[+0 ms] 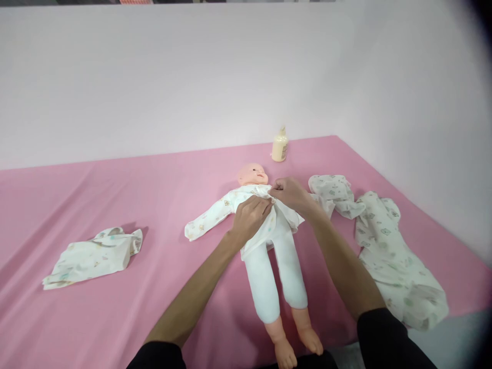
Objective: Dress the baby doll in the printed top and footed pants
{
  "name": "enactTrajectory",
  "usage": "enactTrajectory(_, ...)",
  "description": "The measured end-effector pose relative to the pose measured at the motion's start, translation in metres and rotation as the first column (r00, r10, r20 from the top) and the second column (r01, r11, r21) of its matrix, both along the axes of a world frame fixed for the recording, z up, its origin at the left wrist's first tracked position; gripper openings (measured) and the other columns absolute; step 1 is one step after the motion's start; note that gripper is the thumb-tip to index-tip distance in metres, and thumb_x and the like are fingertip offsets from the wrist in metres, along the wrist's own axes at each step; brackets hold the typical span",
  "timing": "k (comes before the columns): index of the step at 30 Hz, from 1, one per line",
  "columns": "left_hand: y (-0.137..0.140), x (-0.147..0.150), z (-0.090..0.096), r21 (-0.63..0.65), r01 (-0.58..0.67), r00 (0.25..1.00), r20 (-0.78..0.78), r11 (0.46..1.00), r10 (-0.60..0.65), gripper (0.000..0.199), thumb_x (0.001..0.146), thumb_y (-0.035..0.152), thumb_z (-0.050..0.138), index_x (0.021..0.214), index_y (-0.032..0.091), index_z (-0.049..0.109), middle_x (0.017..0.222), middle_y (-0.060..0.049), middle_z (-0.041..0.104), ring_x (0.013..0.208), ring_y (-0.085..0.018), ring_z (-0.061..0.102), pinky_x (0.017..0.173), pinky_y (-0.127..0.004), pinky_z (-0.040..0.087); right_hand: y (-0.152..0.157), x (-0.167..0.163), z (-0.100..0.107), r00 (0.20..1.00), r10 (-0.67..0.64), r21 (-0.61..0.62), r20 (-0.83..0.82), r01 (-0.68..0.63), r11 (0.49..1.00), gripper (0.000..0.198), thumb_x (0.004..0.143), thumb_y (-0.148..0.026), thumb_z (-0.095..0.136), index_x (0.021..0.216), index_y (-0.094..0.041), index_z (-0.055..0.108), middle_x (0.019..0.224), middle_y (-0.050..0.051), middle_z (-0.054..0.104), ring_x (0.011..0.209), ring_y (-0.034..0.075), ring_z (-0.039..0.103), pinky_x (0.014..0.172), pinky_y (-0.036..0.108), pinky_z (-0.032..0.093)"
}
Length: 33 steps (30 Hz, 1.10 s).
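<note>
A baby doll [259, 266] lies on its back, head away from me and bare feet toward me. It wears a white printed baby shirt [215, 212] whose left-hand sleeve is stretched out to the side. My left hand [251, 215] is closed on the shirt front at the doll's chest. Just above it, near the neck, my right hand [288, 192] pinches the shirt's edge, fingertips together. The two hands are close but apart. My hands cover part of the chest, so the fastening there cannot be made out.
A pink sheet [161, 184] covers the surface. Folded white printed clothing [92, 259] lies at left. At right are a crumpled printed cloth [334, 192] and a longer printed garment [400, 266]. A cream pump bottle [280, 147] stands beyond the doll, near the white wall [172, 82].
</note>
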<state>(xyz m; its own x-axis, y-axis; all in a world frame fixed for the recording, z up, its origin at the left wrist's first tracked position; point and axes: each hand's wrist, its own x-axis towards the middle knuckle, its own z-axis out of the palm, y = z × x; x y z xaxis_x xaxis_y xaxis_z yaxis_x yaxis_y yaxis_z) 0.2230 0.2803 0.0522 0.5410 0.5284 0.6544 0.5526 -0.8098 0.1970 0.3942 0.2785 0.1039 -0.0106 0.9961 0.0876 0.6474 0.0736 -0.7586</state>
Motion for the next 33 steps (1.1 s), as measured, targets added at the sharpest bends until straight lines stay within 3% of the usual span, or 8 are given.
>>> enactTrajectory(10, 0.003, 0.002, -0.004, 0.199, 0.019, 0.998, 0.054, 0.980, -0.030, 0.020, 0.099, 0.022, 0.051, 0.087, 0.015, 0.064, 0.081, -0.004, 0.070, 0.073, -0.015, 0.063, 0.064, -0.028, 0.048, -0.020, 0.002, 0.012, 1.000, 0.006, -0.040, 0.025, -0.005, 0.999, 0.018, 0.082, -0.031, 0.055, 0.070, -0.017, 0.059, 0.061, -0.003, 0.053, 0.057, 0.010, 0.045, 0.054, 0.025, 0.031)
enactTrajectory(16, 0.003, 0.004, -0.006, 0.270, 0.025, 0.999, 0.034, 0.963, -0.035, 0.017, 0.098, 0.020, 0.053, 0.084, 0.015, 0.061, 0.077, -0.003, 0.068, 0.070, -0.014, 0.061, 0.061, -0.027, 0.045, -0.015, 0.004, 0.003, 0.983, -0.050, 0.073, 0.174, 0.037, 0.997, 0.017, 0.082, -0.023, 0.052, 0.067, -0.018, 0.058, 0.064, -0.002, 0.059, 0.060, 0.011, 0.047, 0.056, 0.026, 0.031)
enactTrajectory(19, 0.002, 0.004, -0.005, 0.310, 0.008, 1.000, -0.004, 0.951, -0.007, 0.016, 0.098, 0.020, 0.053, 0.084, 0.015, 0.061, 0.077, -0.003, 0.068, 0.070, -0.015, 0.060, 0.059, -0.027, 0.042, -0.013, 0.002, -0.001, 0.985, -0.041, 0.084, 0.169, 0.027, 0.996, 0.017, 0.083, -0.023, 0.053, 0.067, -0.018, 0.059, 0.064, -0.001, 0.060, 0.060, 0.011, 0.048, 0.056, 0.026, 0.032)
enactTrajectory(27, 0.000, 0.003, -0.003, 0.322, 0.002, 0.998, -0.054, 0.947, 0.016, 0.022, 0.099, 0.019, 0.050, 0.079, 0.015, 0.058, 0.075, -0.002, 0.065, 0.069, -0.015, 0.058, 0.058, -0.029, 0.040, -0.020, -0.001, 0.009, 0.991, -0.028, -0.098, -0.134, 0.015, 0.995, 0.013, 0.082, -0.023, 0.058, 0.070, -0.017, 0.058, 0.050, -0.003, 0.053, 0.046, 0.010, 0.047, 0.046, 0.023, 0.035)
enactTrajectory(33, 0.001, 0.003, -0.005, 0.282, 0.012, 0.998, -0.057, 0.959, 0.005, 0.020, 0.100, 0.019, 0.047, 0.085, 0.015, 0.061, 0.079, -0.003, 0.066, 0.073, -0.016, 0.059, 0.062, -0.030, 0.044, -0.017, 0.007, 0.003, 0.878, -0.058, -0.205, -0.475, -0.047, 0.978, 0.018, 0.081, -0.023, 0.066, 0.067, -0.018, 0.056, 0.053, -0.002, 0.052, 0.047, 0.008, 0.046, 0.045, 0.022, 0.037)
